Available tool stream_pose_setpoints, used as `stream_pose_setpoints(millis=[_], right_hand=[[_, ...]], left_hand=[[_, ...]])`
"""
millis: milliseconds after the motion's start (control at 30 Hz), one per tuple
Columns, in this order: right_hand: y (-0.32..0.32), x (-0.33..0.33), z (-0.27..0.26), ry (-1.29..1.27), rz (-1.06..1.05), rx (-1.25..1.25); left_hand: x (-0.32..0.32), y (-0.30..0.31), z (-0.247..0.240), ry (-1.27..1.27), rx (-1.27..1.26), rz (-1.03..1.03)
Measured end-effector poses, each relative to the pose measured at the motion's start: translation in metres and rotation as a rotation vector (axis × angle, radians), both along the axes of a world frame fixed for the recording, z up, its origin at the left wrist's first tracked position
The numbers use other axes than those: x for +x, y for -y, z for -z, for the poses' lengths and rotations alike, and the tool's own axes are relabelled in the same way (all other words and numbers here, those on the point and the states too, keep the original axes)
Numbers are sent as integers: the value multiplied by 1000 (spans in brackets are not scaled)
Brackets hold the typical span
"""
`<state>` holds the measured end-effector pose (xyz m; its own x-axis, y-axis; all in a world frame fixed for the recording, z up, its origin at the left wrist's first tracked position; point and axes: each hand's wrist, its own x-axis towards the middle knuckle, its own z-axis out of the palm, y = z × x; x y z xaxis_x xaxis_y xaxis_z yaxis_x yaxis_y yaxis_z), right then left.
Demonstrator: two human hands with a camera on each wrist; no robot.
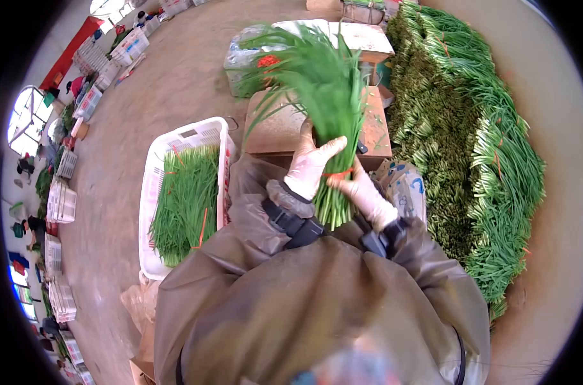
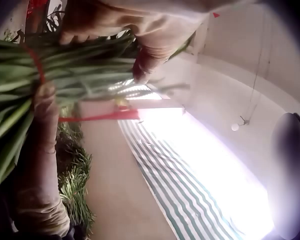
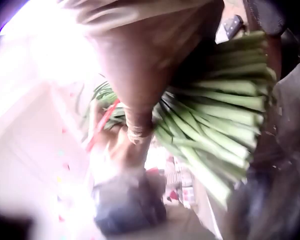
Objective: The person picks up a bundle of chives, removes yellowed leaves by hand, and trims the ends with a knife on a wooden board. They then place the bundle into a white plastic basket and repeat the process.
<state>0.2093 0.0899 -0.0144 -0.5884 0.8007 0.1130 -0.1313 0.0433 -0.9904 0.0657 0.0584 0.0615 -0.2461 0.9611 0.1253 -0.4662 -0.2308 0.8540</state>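
A thick bunch of chives (image 1: 333, 83) stands upright in front of the person's body, leaf tips blurred and fanned to the left, pale cut stems (image 3: 220, 107) downward. The gloved left hand (image 1: 311, 160) grips it from the left side, thumb across the leaves. From the lower right, the gloved right hand (image 1: 365, 192) holds the bunch with its thumb at the red tie (image 1: 337, 173). That thumb presses right by the band in the left wrist view, where a loose red end sticks out sideways. Fingers behind the bunch are hidden.
At the left stands a white plastic crate (image 1: 147, 212) holding tied chives. A brown board (image 1: 272, 125) lies ahead, with a dark-handled tool (image 1: 361, 147) on it. Long piles of chives (image 1: 506, 167) run along the right wall. Distant people and crates line the far left.
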Motion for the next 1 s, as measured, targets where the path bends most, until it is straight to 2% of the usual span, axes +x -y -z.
stream_pose_setpoints(millis=[33, 67, 100, 167, 233, 300, 333, 400, 467, 600, 633, 700, 733, 767, 833, 933, 967, 1000], right_hand=[[-7, 4, 5, -95, -46, -215], [-13, 8, 10, -188, -69, -434], [-16, 17, 11, -249, -90, -567], [-19, 35, 6, -377, -160, -855], [-8, 43, -19, -466, -167, -945], [-3, 42, -18, -522, -126, -966], [-1, 40, -17, -516, -119, -916], [-2, 35, -18, -482, -235, -866], [1, 28, -15, -442, -277, -809], [13, 18, -30, -413, -406, -846], [20, 18, -48, -374, -451, -790], [23, 16, -55, -98, -359, -537], [18, 20, -62, 3, -414, -336], [6, 28, -47, 213, -296, -83], [2, 41, -61, 507, -99, 154], [6, 46, -97, 275, -113, -190], [8, 44, -106, 156, -167, -205], [10, 30, -117, 178, -126, -67]], left_hand=[[0, 1, -8, -42, 107, 49], [-11, 5, -7, -185, -86, -111], [-32, 18, -15, -215, -19, 0], [-78, 41, -18, -324, -17, 40], [-124, 64, -2, -408, -124, 50], [-149, 83, 24, -452, -259, 143], [-149, 87, 37, -452, -306, 232], [-138, 92, 61, -395, -343, 431], [-115, 83, 77, -265, -277, 574], [-61, 46, 68, 10, 73, 621], [-60, 36, 68, 88, 116, 655], [-63, 25, 72, 274, 89, 690], [-65, 21, 75, 367, 47, 685], [-68, 19, 77, 428, 9, 646], [-68, 12, 74, 466, -40, 332], [-69, 10, 72, 464, -44, 290], [-68, 11, 73, 446, -55, 300], [-66, 13, 71, 391, -51, 286]])
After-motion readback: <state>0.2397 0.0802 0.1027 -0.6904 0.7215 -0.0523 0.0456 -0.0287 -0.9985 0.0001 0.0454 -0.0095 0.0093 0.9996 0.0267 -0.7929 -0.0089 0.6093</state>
